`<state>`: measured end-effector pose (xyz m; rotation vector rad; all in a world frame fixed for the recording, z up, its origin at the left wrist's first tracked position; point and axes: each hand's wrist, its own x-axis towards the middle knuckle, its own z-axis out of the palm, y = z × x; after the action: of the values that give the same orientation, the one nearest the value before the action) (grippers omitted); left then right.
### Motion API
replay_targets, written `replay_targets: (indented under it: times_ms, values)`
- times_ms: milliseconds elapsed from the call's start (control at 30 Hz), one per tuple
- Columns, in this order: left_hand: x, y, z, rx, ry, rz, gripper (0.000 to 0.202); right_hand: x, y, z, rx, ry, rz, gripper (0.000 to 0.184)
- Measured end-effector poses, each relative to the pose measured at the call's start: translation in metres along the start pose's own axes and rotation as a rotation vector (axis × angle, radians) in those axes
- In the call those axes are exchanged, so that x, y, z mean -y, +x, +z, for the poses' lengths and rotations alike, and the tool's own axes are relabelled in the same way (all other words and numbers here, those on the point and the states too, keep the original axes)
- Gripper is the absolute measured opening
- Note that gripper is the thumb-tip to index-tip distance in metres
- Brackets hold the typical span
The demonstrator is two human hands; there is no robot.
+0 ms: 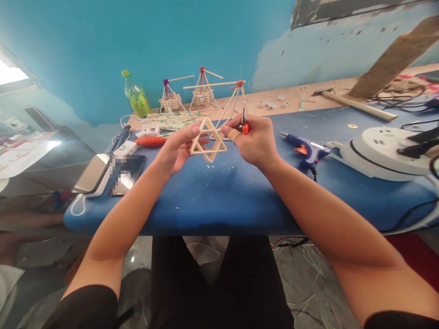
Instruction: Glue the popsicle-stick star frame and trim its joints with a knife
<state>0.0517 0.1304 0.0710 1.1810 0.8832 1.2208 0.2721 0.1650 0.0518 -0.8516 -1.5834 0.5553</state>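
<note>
A star-shaped frame of thin wooden sticks (pixel 216 150) is held up over the blue tabletop, made of crossed triangles. My left hand (pixel 178 145) grips its left side, with the thumb in front and the fingers behind. At the upper right corner of the frame, my right hand (pixel 254 137) pinches with thumb and forefinger. An orange utility knife (pixel 245 129) is tucked in that same right hand, its blade pointing up. Behind the hands stands a stick pyramid (pixel 240 84) with an orange-red tip, its lower part partly hidden.
Two more stick pyramids (pixel 202 71) (pixel 166 83) and a green bottle (pixel 137 96) stand by the wall. Orange cord (pixel 151 141), loose sticks (pixel 171 119) and phones (pixel 92 173) lie left. A glue gun (pixel 305 148) and white power strip (pixel 380 151) are right.
</note>
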Motion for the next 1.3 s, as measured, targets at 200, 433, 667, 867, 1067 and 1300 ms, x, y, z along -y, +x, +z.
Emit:
replay_targets:
  times_ms: [200, 433, 667, 867, 1067, 1300]
  values:
    - [0.011, 0.001, 0.003, -0.055, 0.031, 0.029, 0.062, -0.002, -0.001, 0.001, -0.029, -0.049, 0.048, 0.017]
    - [0.015, 0.006, -0.001, -0.161, 0.056, 0.130, 0.049, 0.001, -0.002, 0.000, 0.071, -0.020, 0.038, 0.030]
    - [0.021, 0.001, 0.006, -0.344, 0.323, 0.562, 0.051, 0.012, -0.006, -0.010, 0.211, -0.199, -0.143, 0.051]
    - [0.031, 0.002, 0.003, -0.330, 0.484, 0.739, 0.049, 0.019, -0.013, -0.007, 0.352, -0.344, -0.212, 0.041]
    - [0.032, 0.000, 0.005, -0.318, 0.548, 0.763, 0.047, 0.020, -0.013, -0.005, 0.369, -0.405, -0.168, 0.039]
    - [0.028, -0.002, 0.004, -0.302, 0.545, 0.767, 0.045, 0.024, -0.012, -0.006, 0.381, -0.428, -0.143, 0.041]
